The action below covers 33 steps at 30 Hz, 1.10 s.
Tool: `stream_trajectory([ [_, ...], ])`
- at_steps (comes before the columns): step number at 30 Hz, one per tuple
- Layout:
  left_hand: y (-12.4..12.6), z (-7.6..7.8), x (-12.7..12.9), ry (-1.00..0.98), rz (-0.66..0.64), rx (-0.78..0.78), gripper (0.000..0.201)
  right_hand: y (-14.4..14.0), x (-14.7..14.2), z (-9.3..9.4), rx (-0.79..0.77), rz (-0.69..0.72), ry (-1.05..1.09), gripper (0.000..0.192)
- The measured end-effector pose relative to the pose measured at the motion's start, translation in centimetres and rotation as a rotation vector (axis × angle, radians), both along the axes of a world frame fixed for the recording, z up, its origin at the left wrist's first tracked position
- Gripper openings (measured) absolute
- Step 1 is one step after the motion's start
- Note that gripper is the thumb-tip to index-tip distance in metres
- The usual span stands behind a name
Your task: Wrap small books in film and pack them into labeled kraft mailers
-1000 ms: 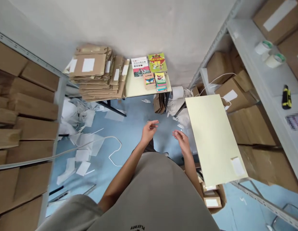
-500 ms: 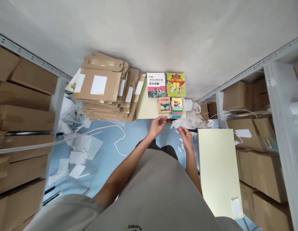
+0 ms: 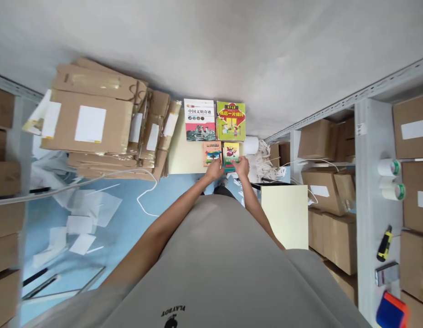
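Storeroom aisle, pale table (image 3: 187, 159) against the wall, flattened cartons (image 3: 95, 123) piled on its left end. Left hand (image 3: 215, 171) fingers rest on the small orange book stack (image 3: 212, 153); right hand (image 3: 242, 167) grips the near edge of the small yellow book stack (image 3: 231, 154) just beside it. Two larger books (image 3: 214, 120) lie behind.

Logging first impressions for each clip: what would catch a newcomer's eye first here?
Probably the bright book covers on the pale table by the wall: two large ones at the back and two small stacks in front, where the left hand and right hand meet at the green-topped stack. Left of them looms a heap of flattened cardboard mailers.
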<state>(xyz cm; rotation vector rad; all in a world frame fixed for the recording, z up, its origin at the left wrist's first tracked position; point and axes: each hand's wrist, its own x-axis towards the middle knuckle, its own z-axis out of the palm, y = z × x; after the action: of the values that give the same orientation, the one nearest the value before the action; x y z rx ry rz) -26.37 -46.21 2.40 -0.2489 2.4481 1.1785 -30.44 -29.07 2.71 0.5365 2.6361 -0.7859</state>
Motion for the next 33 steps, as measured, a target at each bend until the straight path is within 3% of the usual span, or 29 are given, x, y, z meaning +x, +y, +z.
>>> stream_trajectory([
  [4, 1.1, -1.0, -0.9, -0.018, -0.040, -0.024, 0.038, 0.4, 0.0, -1.7, 0.053, -0.029, -0.078, 0.047],
  [8, 2.3, -2.0, -1.1, -0.023, -0.097, -0.039, 0.048, 1.8, -0.3, -3.0, -0.015, -0.067, -0.114, 0.036],
  [15, 2.2, -2.0, -1.4, -0.035, -0.181, -0.097, 0.060, 2.7, -0.9, -2.3, -0.064, -0.064, -0.173, 0.020],
  [20, 3.1, -0.6, -0.9, -0.037, -0.133, -0.154, 0.064, 1.7, 0.1, -0.8, 0.005, -0.044, 0.003, 0.017],
  [26, 4.1, 2.3, 0.1, 0.207, -0.094, -0.113, 0.074, 2.8, 2.8, 1.9, -0.161, -0.089, 0.293, 0.024],
  [29, 5.2, 3.9, 1.0, 0.325, -0.209, -0.023, 0.073, 5.2, 5.7, 3.7, -0.151, -0.094, 0.404, 0.021],
  [33, 7.9, 5.1, 3.7, 0.283, -0.437, 0.061, 0.062, 8.8, 12.3, 5.9, -0.124, -0.209, 0.498, 0.016],
])
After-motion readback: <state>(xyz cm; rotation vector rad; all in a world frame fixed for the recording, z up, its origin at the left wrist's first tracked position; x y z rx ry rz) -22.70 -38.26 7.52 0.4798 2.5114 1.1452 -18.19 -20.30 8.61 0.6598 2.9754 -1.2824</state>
